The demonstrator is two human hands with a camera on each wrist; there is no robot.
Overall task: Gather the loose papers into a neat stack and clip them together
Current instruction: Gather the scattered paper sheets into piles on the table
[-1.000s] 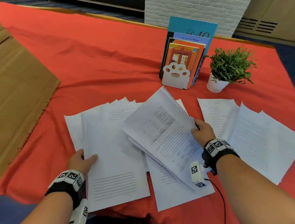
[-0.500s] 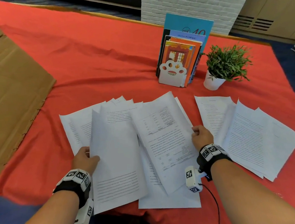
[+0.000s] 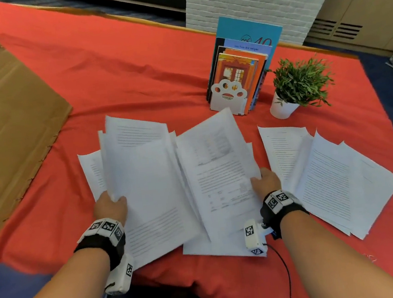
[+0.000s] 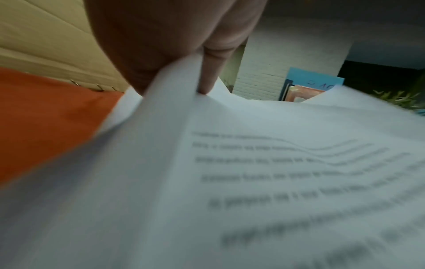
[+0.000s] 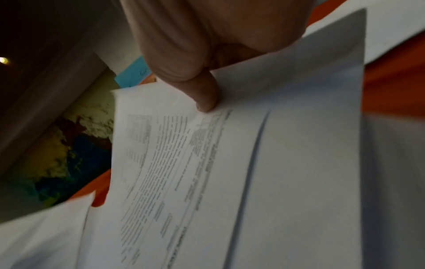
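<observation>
White printed sheets lie fanned on a red tablecloth. My left hand pinches the left edge of a raised bundle of sheets, thumb on top; the left wrist view shows the thumb pressing those sheets. My right hand pinches the right edge of another bundle with a dense printed page on top; its thumb presses that page. The two bundles meet in the middle. More loose sheets lie to the right, untouched. No clip is visible.
A paw-shaped white bookend with upright books stands behind the papers, beside a small potted plant. Flattened cardboard covers the table's left side. A sheet sticks out left of the left bundle.
Both hands drew their bundles together toward the middle. The left bundle has lifted off the cloth and turned upright; the right bundle swung from a slant to nearly straight.
</observation>
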